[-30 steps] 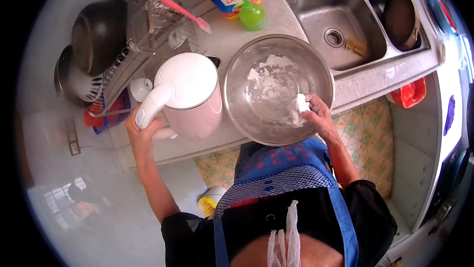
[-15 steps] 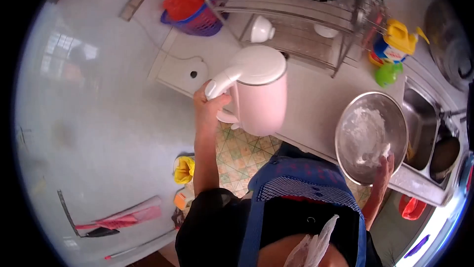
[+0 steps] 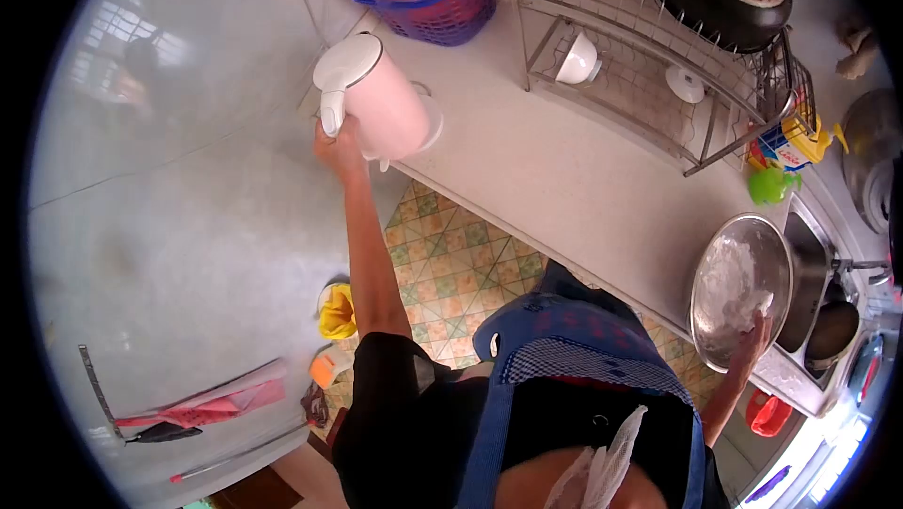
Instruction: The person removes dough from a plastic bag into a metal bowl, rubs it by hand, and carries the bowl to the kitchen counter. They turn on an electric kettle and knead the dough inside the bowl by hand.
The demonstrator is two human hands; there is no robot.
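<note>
A pink electric kettle (image 3: 386, 109) with a white lid and spout hangs over the left end of the counter, tilted. My left hand (image 3: 340, 147) is closed round its handle. Behind the kettle's lower end is a white round base (image 3: 432, 123); whether the two touch, I cannot tell. On the right, a metal bowl (image 3: 707, 321) holds white flour (image 3: 734, 269). My right hand (image 3: 750, 344) reaches over the bowl's near rim, its fingers stretched into the bowl and white at the tips. Its thumb is not clearly visible.
A dish rack (image 3: 611, 34) with white bowls and a dark pan (image 3: 720, 1) stands at the back of the counter (image 3: 564, 170). A blue basket (image 3: 451, 24) with a red bag is to its left. The sink (image 3: 804, 255) lies beyond the metal bowl.
My left hand has carried the kettle left, away from my body and toward the white base. My right hand stays at the metal bowl. The view has shifted.
</note>
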